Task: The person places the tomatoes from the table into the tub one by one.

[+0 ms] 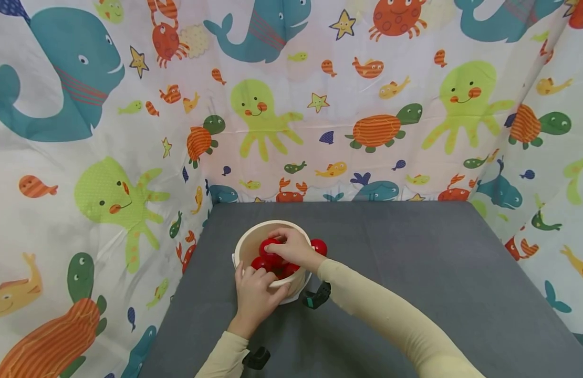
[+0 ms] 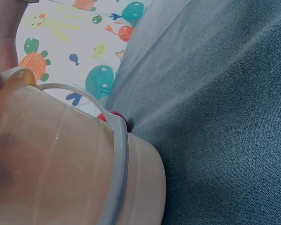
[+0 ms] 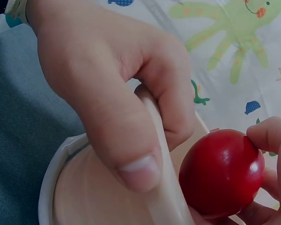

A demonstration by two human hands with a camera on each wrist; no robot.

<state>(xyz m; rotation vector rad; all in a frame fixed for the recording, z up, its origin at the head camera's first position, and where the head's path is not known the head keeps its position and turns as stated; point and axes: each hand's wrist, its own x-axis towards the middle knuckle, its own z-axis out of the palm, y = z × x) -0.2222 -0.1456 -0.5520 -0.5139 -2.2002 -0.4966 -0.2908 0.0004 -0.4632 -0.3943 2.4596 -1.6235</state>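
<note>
A cream plastic bucket [image 1: 298,286] stands on the table with several red tomatoes [image 1: 260,264] inside. My left hand [image 1: 256,296] grips its near rim, thumb outside and fingers over the edge, as the right wrist view shows. With thumb and fingertips my right hand [image 1: 296,248] holds one shiny tomato [image 3: 222,173] just inside the bucket's opening. Outside, right of the bucket, lies another tomato [image 1: 319,247], partly covered by my right wrist. In the left wrist view the bucket's grey-white handle [image 2: 122,159] hangs down along its side.
The dark grey table [image 1: 391,252] extends to the right of the bucket. A white curtain [image 1: 291,110] printed with sea animals encloses the back and both sides. Dark wrist devices [image 1: 316,295] are strapped on both arms.
</note>
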